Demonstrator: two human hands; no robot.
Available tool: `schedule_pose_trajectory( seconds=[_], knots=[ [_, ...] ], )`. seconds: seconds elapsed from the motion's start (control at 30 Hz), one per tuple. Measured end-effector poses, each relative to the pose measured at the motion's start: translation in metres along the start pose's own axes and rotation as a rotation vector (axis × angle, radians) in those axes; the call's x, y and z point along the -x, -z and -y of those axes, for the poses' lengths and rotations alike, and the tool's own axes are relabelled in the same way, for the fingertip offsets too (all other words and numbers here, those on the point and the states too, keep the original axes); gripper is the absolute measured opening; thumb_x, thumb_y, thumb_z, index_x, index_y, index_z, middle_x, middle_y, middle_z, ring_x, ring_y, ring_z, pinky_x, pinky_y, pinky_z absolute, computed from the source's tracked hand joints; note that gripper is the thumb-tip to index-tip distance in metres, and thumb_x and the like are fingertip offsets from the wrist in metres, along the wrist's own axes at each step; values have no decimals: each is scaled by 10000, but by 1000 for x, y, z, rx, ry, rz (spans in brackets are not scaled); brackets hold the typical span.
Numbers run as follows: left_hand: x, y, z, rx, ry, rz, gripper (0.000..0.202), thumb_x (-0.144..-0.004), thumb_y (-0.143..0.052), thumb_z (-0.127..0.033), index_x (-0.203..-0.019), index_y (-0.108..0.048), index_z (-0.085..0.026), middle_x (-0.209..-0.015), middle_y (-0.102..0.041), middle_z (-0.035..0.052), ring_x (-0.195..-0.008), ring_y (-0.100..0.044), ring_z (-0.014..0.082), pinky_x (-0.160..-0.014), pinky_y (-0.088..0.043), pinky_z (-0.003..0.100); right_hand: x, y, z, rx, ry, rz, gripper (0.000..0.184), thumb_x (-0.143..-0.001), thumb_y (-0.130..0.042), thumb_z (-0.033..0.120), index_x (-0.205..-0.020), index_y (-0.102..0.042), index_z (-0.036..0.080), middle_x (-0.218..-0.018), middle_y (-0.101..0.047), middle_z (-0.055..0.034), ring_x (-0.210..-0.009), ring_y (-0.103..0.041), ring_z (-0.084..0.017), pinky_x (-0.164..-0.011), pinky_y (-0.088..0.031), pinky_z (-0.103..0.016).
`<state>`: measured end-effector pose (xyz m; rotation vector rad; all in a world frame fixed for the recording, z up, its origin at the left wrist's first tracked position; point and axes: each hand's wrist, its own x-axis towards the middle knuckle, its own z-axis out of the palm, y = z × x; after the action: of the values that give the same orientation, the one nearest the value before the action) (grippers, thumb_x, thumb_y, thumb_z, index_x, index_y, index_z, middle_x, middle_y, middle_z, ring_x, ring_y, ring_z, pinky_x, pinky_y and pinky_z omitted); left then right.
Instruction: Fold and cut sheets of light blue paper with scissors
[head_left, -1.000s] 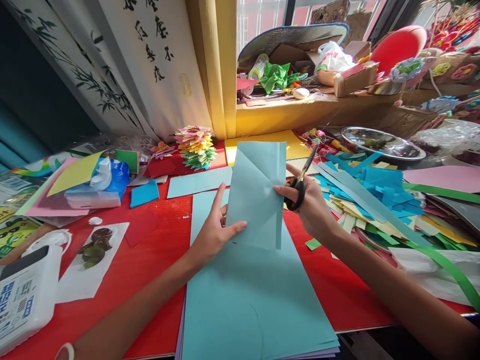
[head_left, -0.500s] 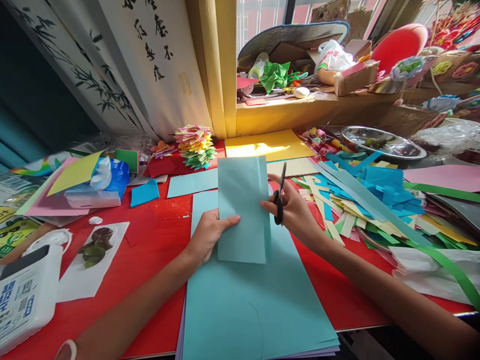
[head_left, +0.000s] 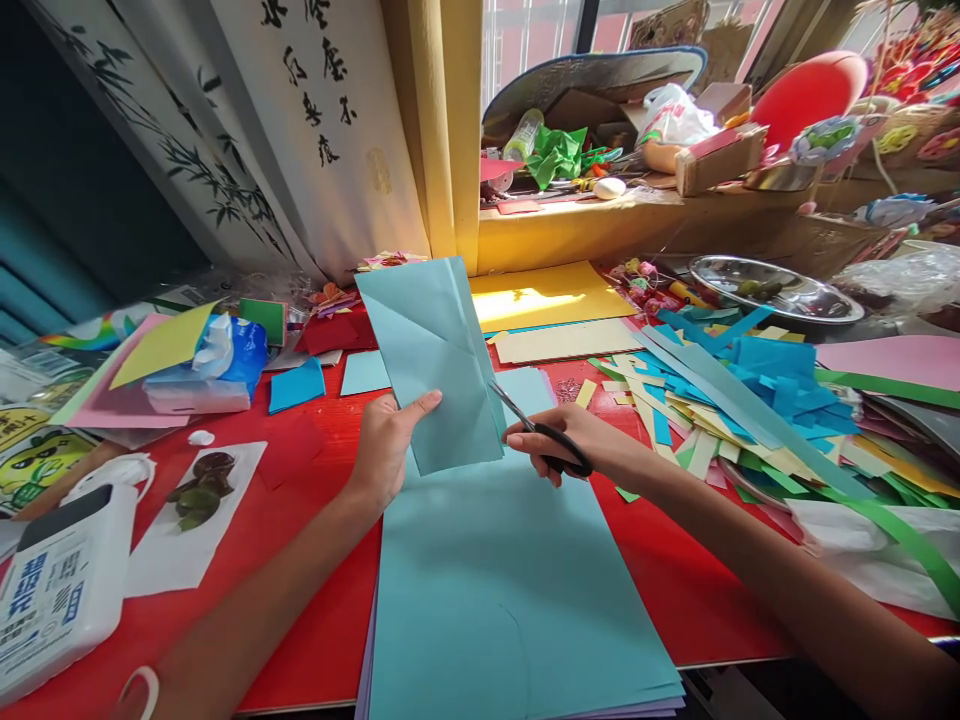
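My left hand [head_left: 386,440] grips a folded light-blue sheet of paper [head_left: 431,360] by its lower left side, thumb on top. The sheet is tilted, its top leaning left, and a narrow folded strip runs along its right side. In my right hand [head_left: 577,440] is a pair of black-handled scissors [head_left: 555,447], with the blades pointing up and left at the sheet's right edge. Whether the blades touch the paper I cannot tell. Beneath both hands lies a stack of larger light-blue sheets [head_left: 517,590], with purple ones showing at its edges.
Cut paper strips [head_left: 757,390] are heaped at the right, below a metal bowl [head_left: 776,290]. Yellow paper [head_left: 551,295] lies at the back. To the left are a tissue pack [head_left: 210,375], a picture card [head_left: 195,515] and a white box [head_left: 64,590]. The tabletop [head_left: 315,560] is red.
The folded sheet has tilted left and risen with my left hand. My right hand has moved lower, and the scissors have swung from upright to pointing at the sheet's right edge.
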<state>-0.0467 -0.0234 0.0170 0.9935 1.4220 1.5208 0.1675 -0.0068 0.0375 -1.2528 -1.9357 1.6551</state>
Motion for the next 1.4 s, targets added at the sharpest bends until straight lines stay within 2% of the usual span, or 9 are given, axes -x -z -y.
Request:
schedule_pose_trajectory(
  seconds=[0.1, 0.27, 0.4, 0.47, 0.77, 0.97, 1.17, 1.3, 1.4],
  knots=[
    [1, 0, 1, 45, -12, 10, 532, -551, -752, -303, -456, -239, -196, -460, -253, -68, -450, -297, 61, -454, -304, 226, -1, -3, -2, -6, -24, 11, 436, -638, -588, 586, -614, -542, 153, -557, -547, -15, -452, -471, -83, -362, -228, -207],
    [2, -1, 2, 74, 21, -9, 511, -546, -753, -270, -456, -257, -190, -444, -274, -74, -462, -350, 64, -478, -338, 220, -1, -3, -2, -11, -46, 25, 443, -637, -588, 589, -583, -515, 155, -556, -553, -19, -452, -469, -83, -372, -235, -210],
    [7, -7, -3, 124, 54, 51, 283, -578, -735, -270, -525, -477, -166, -563, -530, -36, -596, -519, 111, -585, -442, 241, 0, -5, 0, -14, -42, 29, 444, -648, -579, 588, -575, -519, 154, -543, -550, -15, -444, -436, -72, -386, -245, -212],
    [11, -10, -7, 134, 55, 78, 192, -598, -721, -275, -598, -570, -156, -638, -601, -11, -661, -563, 142, -618, -465, 259, 0, -6, 1, -20, -38, 21, 455, -653, -566, 598, -573, -518, 153, -531, -538, -9, -435, -412, -66, -390, -242, -213],
    [22, -16, -9, 120, 47, 46, 167, -597, -725, -263, -568, -601, -154, -545, -580, -30, -555, -548, 121, -533, -459, 237, 2, -12, 4, -18, -15, -11, 475, -686, -506, 628, -632, -504, 157, -580, -566, -21, -464, -419, -74, -443, -287, -212],
    [26, -17, -12, 201, 80, 123, 229, -632, -705, -287, -788, -656, -127, -749, -669, 39, -725, -610, 184, -660, -501, 303, 0, -11, 0, 50, 51, -41, 424, -699, -524, 594, -686, -501, 171, -651, -559, -9, -496, -448, -86, -440, -298, -209],
    [28, -17, -16, 216, 85, 151, 225, -656, -689, -291, -808, -655, -129, -800, -692, 60, -784, -629, 218, -691, -506, 324, 2, -10, 1, 49, 88, -41, 408, -671, -568, 580, -739, -568, 177, -618, -507, 6, -590, -499, -129, -501, -350, -233],
    [28, -16, -16, 210, 78, 160, 219, -667, -679, -291, -812, -649, -129, -789, -685, 56, -776, -625, 213, -682, -505, 320, 2, -9, 1, 45, 103, -18, 397, -691, -565, 559, -798, -596, 177, -675, -564, -11, -642, -527, -145, -524, -365, -239],
    [27, -15, -15, 165, 47, 130, 226, -663, -679, -302, -812, -646, -135, -787, -673, 44, -769, -613, 201, -677, -502, 315, 3, -5, 2, 55, 93, 60, 384, -721, -550, 537, -809, -595, 166, -740, -611, -33, -679, -559, -155, -551, -387, -241]
  ],
)
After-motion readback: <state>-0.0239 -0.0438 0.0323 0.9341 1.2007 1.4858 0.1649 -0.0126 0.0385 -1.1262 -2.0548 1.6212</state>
